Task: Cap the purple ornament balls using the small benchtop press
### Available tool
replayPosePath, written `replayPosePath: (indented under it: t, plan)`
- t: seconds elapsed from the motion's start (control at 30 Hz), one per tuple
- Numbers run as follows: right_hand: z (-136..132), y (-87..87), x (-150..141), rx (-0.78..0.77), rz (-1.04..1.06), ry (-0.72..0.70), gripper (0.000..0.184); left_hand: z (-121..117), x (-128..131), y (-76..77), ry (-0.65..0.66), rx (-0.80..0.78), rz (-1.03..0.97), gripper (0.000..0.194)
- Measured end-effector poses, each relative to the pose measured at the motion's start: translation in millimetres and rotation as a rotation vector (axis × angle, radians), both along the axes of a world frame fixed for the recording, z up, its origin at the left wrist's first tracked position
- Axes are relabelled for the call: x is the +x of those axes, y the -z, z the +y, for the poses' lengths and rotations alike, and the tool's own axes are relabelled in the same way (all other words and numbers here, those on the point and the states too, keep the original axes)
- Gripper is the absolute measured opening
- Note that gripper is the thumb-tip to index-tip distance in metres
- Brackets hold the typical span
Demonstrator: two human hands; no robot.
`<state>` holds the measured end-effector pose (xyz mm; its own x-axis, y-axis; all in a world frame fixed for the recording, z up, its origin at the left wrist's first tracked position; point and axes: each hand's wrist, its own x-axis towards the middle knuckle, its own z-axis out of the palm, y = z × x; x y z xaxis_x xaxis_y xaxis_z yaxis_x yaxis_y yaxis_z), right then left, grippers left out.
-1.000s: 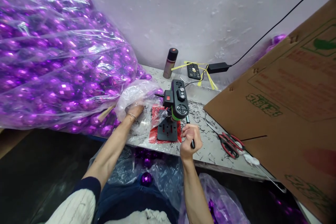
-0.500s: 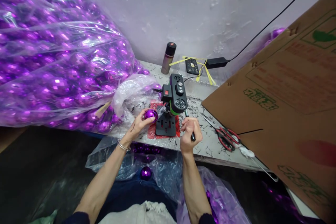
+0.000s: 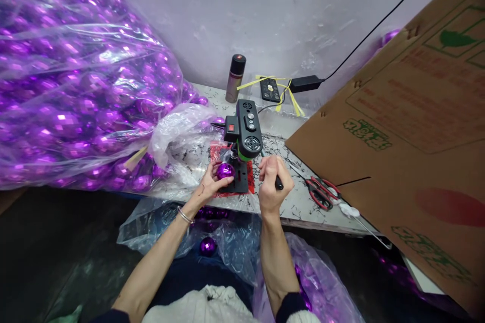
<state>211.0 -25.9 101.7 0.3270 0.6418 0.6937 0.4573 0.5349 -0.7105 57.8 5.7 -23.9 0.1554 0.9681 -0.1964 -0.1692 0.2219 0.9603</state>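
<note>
Between the fingers and thumb of my left hand [image 3: 212, 179] is a shiny purple faceted ball [image 3: 225, 171]. The ball is at the chuck of a small black bench drill press [image 3: 249, 128], over its slotted base plate [image 3: 239, 181]; whether ball and chuck touch, I cannot tell. My right hand [image 3: 273, 181] is wrapped around the black-ended lever handle [image 3: 279, 183] on the press's right side. Red plastic sheeting [image 3: 250, 176] lies under the base. Another purple ball [image 3: 207, 247] rests on clear plastic over my lap.
A huge clear bag of purple balls [image 3: 87, 86] fills the left. Behind the press stand a spray can [image 3: 235, 78], a phone [image 3: 270, 89] and a power adapter [image 3: 306, 83]. Red-handled scissors [image 3: 322, 193] lie right, by a large cardboard box [image 3: 397, 141]. Black shavings litter the table.
My left hand has brought the purple ball rightward, from beside the drill press to over its base plate. My right hand keeps its hold on the lever. The view has shifted slightly.
</note>
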Motion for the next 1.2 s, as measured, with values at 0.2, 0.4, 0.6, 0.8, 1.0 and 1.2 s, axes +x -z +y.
replayPosePath:
  t: [0.2, 0.4, 0.6, 0.8, 1.0, 1.2]
  plan:
    - [-1.5, 4.2, 3.0, 0.042, -0.025, -0.035, 0.041, 3.1, 8.9, 8.3, 0.005, 0.329, 0.445, 0.059]
    - [-3.6, 10.2, 4.8, 0.047, -0.047, -0.041, 0.037, 7.1, 7.2, 12.1, 0.022, 0.564, 0.661, 0.058]
    - [-4.9, 11.3, 4.4, 0.052, -0.054, -0.042, 0.038, 12.3, 4.3, 15.6, 0.060, 0.636, 0.755, 0.058]
    - [-5.6, 13.9, 5.1, 0.023, -0.055, -0.025, 0.039, 17.3, 10.6, 25.9, 0.010, 0.697, 0.778, 0.053]
    - [-6.8, 23.7, 4.6, 0.025, -0.040, -0.001, 0.037, 17.4, 16.7, 32.9, 0.011, 0.706, 0.784, 0.058]
    - [-8.4, 40.7, 1.5, 0.054, -0.036, 0.026, 0.035, 18.1, 17.4, 32.2, 0.009, 0.695, 0.783, 0.057]
